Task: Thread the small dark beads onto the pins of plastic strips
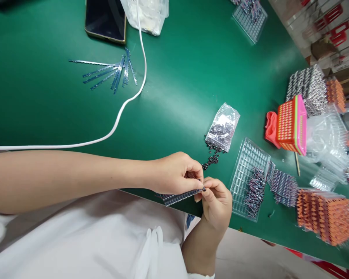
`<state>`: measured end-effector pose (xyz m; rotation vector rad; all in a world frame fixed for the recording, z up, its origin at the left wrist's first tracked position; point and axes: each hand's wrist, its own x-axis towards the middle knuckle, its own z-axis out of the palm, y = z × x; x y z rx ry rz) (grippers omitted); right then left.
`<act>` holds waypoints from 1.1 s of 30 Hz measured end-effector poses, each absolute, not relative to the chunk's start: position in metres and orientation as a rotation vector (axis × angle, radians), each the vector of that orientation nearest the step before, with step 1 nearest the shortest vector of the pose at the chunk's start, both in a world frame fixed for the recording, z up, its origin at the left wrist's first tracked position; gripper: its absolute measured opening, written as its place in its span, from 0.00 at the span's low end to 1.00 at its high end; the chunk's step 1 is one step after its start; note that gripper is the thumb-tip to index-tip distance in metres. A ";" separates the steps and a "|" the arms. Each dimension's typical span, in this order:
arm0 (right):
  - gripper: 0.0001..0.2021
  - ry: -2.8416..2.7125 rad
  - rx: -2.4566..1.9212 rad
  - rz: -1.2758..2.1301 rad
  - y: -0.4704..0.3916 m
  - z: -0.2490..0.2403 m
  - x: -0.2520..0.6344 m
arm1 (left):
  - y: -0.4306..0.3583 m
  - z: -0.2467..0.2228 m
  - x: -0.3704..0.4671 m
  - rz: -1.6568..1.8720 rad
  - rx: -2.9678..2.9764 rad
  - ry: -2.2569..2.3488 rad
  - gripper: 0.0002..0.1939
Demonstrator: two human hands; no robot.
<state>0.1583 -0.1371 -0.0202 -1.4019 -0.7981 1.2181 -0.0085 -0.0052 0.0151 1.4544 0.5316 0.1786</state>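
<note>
My left hand (176,173) reaches in from the left, its thumb and fingers pinched at the end of a dark ridged strip (180,197) at the table's near edge. Meeting it there, my right hand (216,201) has thumb and fingertips closed on the strip's tip; the exact piece between them is small and partly covered. Just beyond the hands lie loose dark beads (212,159), beside a clear bag (223,126) with more of them. To the right, a clear ridged tray (244,170) holds a pile of thin dark pieces (255,192).
Blue strips (104,73) lie fanned out near a phone (105,19) and a plastic bag (151,15). A white cable (120,112) crosses the green table (177,89). Rightward are an orange basket (287,126), orange stacks (324,215) and another tray (251,23).
</note>
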 end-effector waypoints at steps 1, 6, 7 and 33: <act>0.08 -0.787 -1.393 1.230 -0.137 -0.020 0.158 | -0.005 0.015 -0.008 0.170 1.455 0.534 0.06; 0.09 -0.741 -1.366 1.293 -0.134 -0.019 0.159 | -0.005 0.015 -0.008 0.142 1.465 0.537 0.06; 0.09 -0.735 -1.368 1.309 -0.134 -0.019 0.160 | -0.005 0.015 -0.008 0.144 1.469 0.535 0.06; 0.07 -0.710 -1.315 1.484 -0.133 -0.018 0.165 | -0.007 0.012 -0.008 0.134 1.566 0.486 0.08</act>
